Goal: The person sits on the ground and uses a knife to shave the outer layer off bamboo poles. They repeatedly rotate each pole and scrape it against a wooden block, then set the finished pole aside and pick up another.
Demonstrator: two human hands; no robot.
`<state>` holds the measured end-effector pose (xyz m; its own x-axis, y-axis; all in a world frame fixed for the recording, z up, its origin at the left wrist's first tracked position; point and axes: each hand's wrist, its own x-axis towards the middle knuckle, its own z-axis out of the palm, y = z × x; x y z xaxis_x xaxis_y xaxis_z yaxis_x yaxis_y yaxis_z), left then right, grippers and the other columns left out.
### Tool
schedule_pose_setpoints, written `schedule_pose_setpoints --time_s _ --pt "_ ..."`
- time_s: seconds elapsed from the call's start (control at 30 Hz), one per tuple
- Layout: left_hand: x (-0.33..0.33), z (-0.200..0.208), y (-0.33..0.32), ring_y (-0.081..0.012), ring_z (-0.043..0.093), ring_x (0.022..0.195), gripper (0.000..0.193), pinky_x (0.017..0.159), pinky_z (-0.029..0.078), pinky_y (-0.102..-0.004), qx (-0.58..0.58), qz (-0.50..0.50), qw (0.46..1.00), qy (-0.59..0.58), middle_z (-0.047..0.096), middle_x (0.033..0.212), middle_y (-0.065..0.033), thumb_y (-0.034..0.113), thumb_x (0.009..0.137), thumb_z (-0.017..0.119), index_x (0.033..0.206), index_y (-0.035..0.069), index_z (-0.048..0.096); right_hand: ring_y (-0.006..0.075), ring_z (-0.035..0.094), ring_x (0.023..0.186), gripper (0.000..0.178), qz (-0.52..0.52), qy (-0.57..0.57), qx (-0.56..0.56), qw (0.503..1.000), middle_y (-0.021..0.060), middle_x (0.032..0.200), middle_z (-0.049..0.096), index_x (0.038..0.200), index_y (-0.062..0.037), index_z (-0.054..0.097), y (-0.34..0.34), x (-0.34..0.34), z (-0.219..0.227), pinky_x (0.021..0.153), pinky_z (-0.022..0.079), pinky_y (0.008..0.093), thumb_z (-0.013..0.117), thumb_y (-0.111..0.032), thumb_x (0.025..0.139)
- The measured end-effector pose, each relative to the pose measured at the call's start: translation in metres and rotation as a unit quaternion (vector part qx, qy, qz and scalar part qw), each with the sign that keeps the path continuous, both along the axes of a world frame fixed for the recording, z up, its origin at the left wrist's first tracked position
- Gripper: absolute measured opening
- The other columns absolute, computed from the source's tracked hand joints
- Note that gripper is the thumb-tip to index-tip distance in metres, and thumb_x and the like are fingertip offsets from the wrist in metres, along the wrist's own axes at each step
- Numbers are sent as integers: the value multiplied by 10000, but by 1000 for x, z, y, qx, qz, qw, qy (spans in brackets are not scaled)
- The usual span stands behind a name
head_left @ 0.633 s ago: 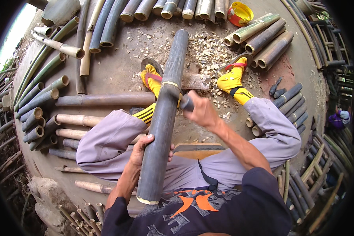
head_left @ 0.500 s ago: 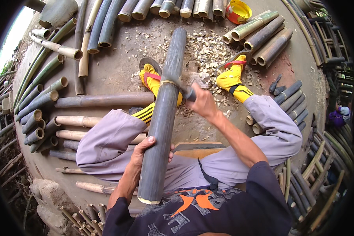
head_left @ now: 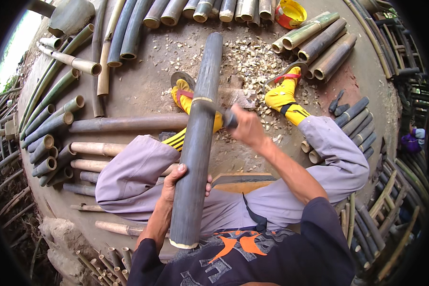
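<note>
Head camera looks steeply down, close over the lap (fisheye, edges bending).

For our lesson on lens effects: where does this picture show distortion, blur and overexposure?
Head view: fisheye bends the stacked bamboo poles toward the dark rim; the right hand and its tool are motion-blurred; daylight at upper left is washed out; the held bamboo pole and left hand stay sharp.

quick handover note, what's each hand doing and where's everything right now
Left hand: wrapped around the long bamboo pole near its lower end, steadying it over the lap.
Right hand: gripping a knife handle, blade against the pole at a pale ring.
Done: wood chips litter the ground by the feet.
Left: more bamboo pieces lie around; how many are trimmed, I cannot tell.
</note>
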<state>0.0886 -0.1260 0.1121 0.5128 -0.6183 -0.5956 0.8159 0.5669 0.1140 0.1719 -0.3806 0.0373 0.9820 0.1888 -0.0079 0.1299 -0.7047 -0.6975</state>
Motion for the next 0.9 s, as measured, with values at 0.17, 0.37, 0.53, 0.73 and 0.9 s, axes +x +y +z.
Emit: schedule_pose_setpoints --time_s 0.17,0.37,0.53,0.73,0.9 --pt "4 7 3 -342 654 767 650 662 578 -433 23 10 1000 -2 600 955 -236 441 824 565 1201 -77 457 295 656 552 228 62 -30 51 996 197 611 604 889 -38 447 14 4 34 472 556 394 618 -143 781" --pt "6 7 -1 -319 651 744 717 634 586 -417 39 1 999 -1 589 960 -232 477 792 565 1282 -27 423 304 649 535 182 -18 32 43 998 165 626 625 900 -65 489 4 31 -1 483 555 388 614 -119 779" --pt "-3 -7 1 -336 652 748 666 638 580 -426 5 19 1000 21 615 927 -233 467 778 598 1211 -26 485 296 643 515 154 64 -52 15 996 179 645 632 889 -60 496 8 9 10 460 556 358 591 -102 775" --pt "-3 -6 0 -345 652 735 659 622 575 -429 2 39 999 -6 616 923 -234 466 793 612 1200 -38 490 239 624 477 120 71 -13 53 996 135 625 622 868 -66 512 6 14 5 439 559 357 589 -114 790" --pt "0 0 -1 -342 650 747 645 604 570 -431 5 46 999 22 609 912 -217 461 798 612 1209 -21 491 241 616 467 149 13 34 42 998 121 586 604 882 -72 495 3 29 -5 423 544 350 609 -94 788"
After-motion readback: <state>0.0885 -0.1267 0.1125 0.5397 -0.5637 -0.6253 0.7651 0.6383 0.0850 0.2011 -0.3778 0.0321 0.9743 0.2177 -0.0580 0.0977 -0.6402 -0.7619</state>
